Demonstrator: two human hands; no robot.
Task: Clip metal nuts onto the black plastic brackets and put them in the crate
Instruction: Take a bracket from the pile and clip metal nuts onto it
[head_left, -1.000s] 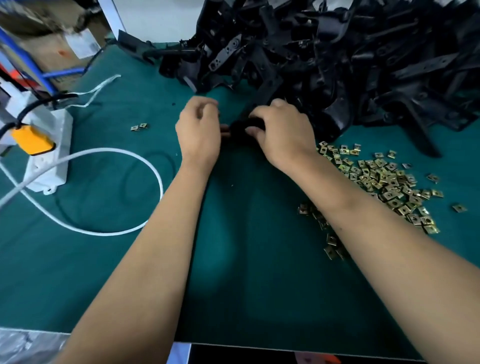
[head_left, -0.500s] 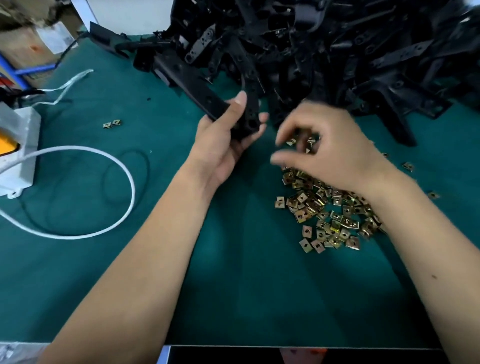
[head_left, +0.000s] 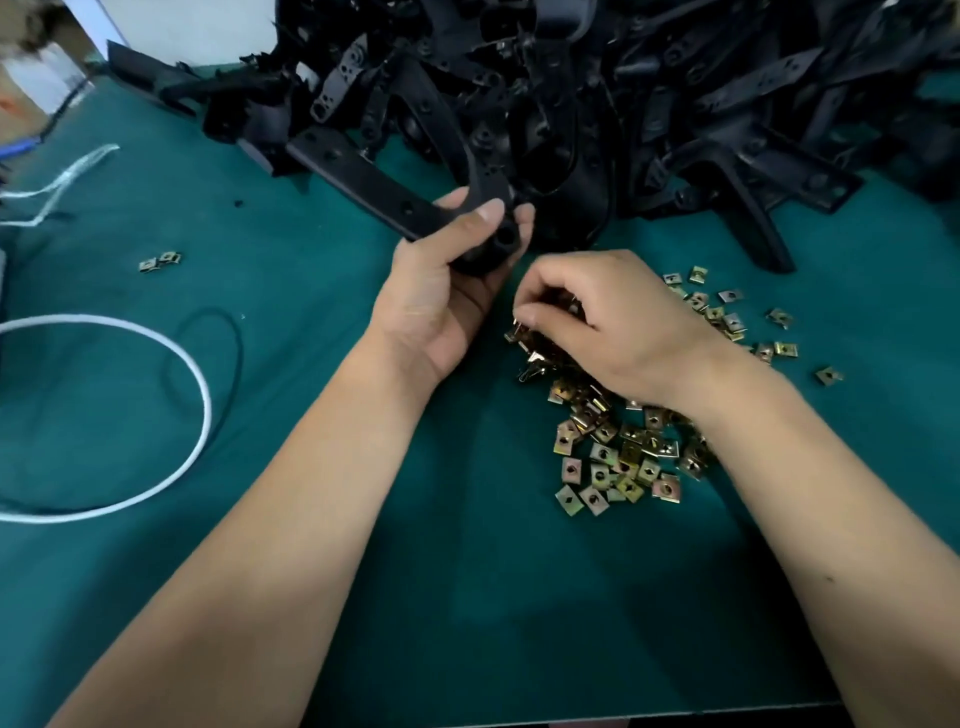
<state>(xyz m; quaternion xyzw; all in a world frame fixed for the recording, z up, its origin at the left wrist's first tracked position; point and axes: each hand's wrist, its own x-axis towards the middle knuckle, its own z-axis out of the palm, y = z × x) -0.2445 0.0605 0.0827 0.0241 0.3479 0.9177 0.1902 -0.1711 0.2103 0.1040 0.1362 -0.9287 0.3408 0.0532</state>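
Your left hand (head_left: 441, 291) grips one black bracket (head_left: 395, 195) by its near end, lifted off the tabletop (head_left: 311, 312) in front of the bracket heap (head_left: 597, 93). Your right hand (head_left: 613, 322) has dropped from hovering half a second ago into the pile of metal nuts (head_left: 618, 457), fingers curled among them; whether one is pinched yet can't be told. A second ago both hands worked together at the heap's edge. So you are probably fetching a nut to clip on. No crate is in view.
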